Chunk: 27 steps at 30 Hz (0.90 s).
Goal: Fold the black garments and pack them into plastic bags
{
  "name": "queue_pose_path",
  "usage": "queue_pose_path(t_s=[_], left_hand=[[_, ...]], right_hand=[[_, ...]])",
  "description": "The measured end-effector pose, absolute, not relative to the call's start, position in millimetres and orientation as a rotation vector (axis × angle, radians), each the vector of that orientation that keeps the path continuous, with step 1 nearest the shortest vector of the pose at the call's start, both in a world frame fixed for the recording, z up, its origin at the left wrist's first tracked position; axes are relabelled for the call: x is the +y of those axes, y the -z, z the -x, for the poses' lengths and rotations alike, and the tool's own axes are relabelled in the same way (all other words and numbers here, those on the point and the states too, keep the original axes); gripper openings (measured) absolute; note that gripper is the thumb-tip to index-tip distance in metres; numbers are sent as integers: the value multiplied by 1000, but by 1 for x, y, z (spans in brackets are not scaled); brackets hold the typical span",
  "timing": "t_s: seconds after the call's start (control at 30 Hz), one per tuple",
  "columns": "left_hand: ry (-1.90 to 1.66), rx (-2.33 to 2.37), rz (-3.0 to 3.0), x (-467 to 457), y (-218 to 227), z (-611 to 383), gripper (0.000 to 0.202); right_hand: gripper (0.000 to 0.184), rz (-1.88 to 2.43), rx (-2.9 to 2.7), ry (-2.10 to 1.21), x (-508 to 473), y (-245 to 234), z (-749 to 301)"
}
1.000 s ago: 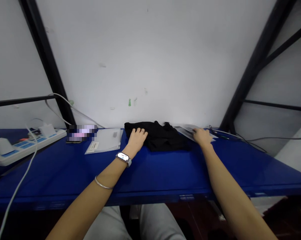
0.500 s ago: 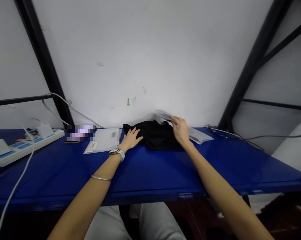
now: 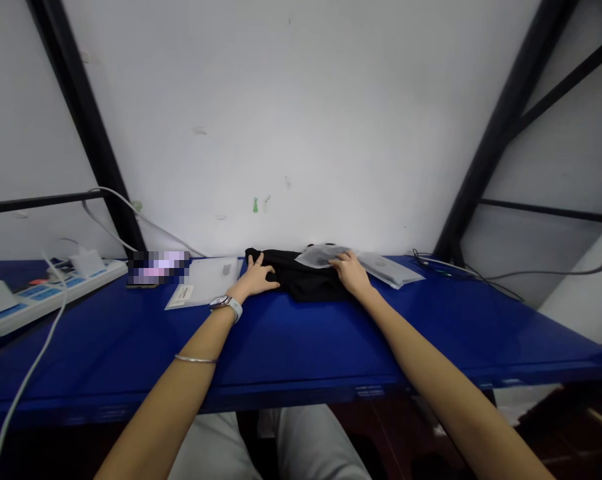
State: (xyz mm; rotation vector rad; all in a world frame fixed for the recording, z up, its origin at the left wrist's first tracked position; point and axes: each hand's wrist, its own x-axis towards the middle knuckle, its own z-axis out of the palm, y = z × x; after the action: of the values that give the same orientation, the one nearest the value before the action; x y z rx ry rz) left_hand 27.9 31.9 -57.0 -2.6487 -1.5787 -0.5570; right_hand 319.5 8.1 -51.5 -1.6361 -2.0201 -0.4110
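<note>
Blue shelf (image 3: 461, 333) below a white wall (image 3: 301, 120): a black cloth (image 3: 311, 283) lies bunched near the wall, a clear plastic bag (image 3: 318, 257) across its top. Left hand (image 3: 253, 281) rests spread on the cloth's edge; right hand (image 3: 349, 272) presses open on the bag, not pinching.

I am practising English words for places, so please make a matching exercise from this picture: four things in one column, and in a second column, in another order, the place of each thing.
Things:
1. left hand
2. right hand
3. smartwatch
4. white power strip

Places:
A. on a clear plastic bag that lies on the black cloth
B. around the left wrist
C. at the left end of the blue table
D. on the left end of the black cloth

Pairs: 1-D, 2-A, 3-B, 4-C
</note>
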Motion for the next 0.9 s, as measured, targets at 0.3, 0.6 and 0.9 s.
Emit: queue_pose_path(t_s=[0.3, 0.6, 0.9], left_hand=[[438, -1464, 2871, 28, 33, -14, 35], [714, -1455, 2541, 19, 38, -23, 52], [434, -1647, 2816, 29, 50, -49, 54]], right_hand=[[33, 1874, -1790, 438, 11, 57, -331], [37, 1774, -1409, 270, -2, 23, -334], [38, 1128, -1323, 283, -13, 2, -310]])
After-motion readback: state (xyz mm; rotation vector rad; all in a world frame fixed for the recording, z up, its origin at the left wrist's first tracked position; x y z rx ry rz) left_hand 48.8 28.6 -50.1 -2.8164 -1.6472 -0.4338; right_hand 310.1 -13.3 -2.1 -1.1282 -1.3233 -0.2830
